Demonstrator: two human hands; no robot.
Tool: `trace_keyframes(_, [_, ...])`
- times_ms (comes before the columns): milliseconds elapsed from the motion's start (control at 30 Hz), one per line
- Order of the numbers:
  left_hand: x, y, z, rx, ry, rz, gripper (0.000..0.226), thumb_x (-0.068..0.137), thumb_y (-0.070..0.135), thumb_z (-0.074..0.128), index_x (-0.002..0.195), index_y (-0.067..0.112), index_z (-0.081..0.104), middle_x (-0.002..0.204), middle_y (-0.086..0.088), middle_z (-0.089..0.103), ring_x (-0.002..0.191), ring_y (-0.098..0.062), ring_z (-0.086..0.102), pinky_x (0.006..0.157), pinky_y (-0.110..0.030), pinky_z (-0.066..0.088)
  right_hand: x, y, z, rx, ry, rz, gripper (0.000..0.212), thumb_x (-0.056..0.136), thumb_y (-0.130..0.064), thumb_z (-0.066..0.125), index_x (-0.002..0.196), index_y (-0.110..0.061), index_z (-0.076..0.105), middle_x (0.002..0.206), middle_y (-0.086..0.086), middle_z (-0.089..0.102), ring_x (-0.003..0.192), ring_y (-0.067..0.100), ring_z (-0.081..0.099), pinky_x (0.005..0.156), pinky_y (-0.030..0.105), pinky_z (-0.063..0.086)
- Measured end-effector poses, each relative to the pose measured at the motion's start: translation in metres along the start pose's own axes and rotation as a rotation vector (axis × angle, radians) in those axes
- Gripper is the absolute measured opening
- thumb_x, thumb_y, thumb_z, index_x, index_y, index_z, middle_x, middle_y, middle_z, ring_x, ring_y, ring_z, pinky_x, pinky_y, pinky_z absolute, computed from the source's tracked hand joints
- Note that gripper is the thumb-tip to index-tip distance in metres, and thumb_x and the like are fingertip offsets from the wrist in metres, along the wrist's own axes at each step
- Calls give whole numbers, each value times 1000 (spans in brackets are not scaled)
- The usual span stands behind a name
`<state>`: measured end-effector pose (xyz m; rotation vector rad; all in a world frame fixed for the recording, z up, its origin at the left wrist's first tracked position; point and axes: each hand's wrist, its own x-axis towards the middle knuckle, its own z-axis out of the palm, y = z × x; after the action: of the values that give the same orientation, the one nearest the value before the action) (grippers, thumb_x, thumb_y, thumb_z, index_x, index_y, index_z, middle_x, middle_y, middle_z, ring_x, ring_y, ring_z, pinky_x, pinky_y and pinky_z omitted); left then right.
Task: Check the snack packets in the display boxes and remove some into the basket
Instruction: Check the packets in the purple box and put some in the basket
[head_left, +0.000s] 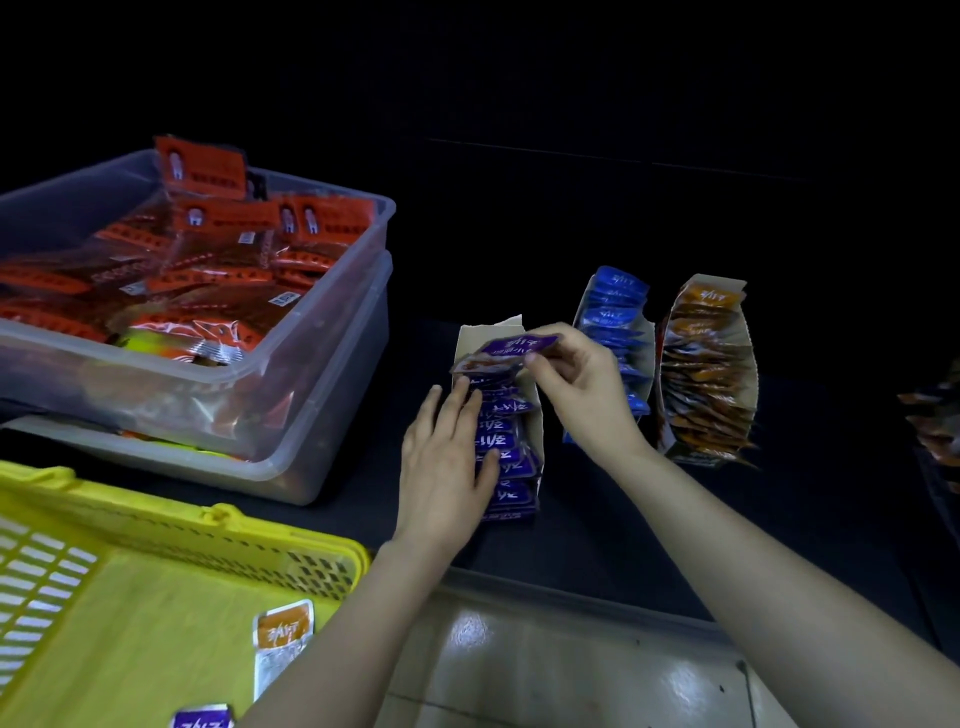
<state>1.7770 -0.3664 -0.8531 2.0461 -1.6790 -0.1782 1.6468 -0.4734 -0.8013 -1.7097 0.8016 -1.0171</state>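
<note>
Purple packet (511, 351): glossy foil, flat, rectangular, crimped edges, white script too blurred to read. It sat raised just above the far end of a narrow tan cardboard display box (491, 326). The right hand (582, 384) pinched its right end between thumb and curled fingers, forearm reaching in from lower right. The left hand (441, 457) lay flat with straight fingers pressed on the purple row (506, 447), matching packets standing overlapped on edge in that box, holding nothing.

Just right of it were two more cardboard boxes with scalloped sides. One was packed with blue packets (613, 322), the other with orange-brown packets (701, 374); both carried the same white script, unreadable. All the boxes stood on a matte dark shelf (597, 530).

At lower left was a yellow basket (208, 530), perforated plastic with a solid floor. It held an orange packet (283, 631) with a white border and a purple one (200, 719), cut off by the frame.

Behind the basket were two stacked clear tubs (322, 312), frosted plastic with rounded corners. The top one was heaped with red packets (208, 249), small white labels illegible. A glossy tiled floor (519, 665) showed below the shelf edge.
</note>
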Motion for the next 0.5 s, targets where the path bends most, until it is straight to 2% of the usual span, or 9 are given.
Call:
trace_keyframes(100, [-1,-1,1,-17,15,9,62,89,24,64,146,13,40,158,-2,31,147,-26,21,113,-44,28,3,12,3,-59,-38,55,13,97,-4,55,103,-10,65,100,2,70,95,14,68,80,27,55])
trace_keyframes(200, [-2,0,-1,-57,72,16,64,86,18,66,144,10,41,154,-8,34,143,-28,28,113,-46,33,5,25,5,-127,-22,72,11,95,-10,60,103,-14,67,103,1,70,98,13,67,87,37,56])
trace_keyframes(300, [0,3,-5,-97,135,14,76,83,13,65,150,9,29,156,-9,26,143,-26,28,113,-42,32,8,33,8,-260,24,-22,12,93,-10,63,102,-11,71,108,1,63,103,13,62,92,34,53])
trace_keyframes(400, [5,4,-6,-81,123,40,87,84,13,65,156,15,16,163,-4,11,148,-23,20,116,-39,27,9,40,9,-344,10,-22,15,93,-12,64,105,-16,73,116,-1,59,110,13,57,96,30,49])
trace_keyframes(500, [7,3,-2,-26,61,70,82,88,17,63,156,17,17,164,-1,10,150,-23,12,116,-42,26,8,46,10,-423,-16,5,19,94,-13,62,110,-17,73,121,-1,59,118,17,52,103,32,43])
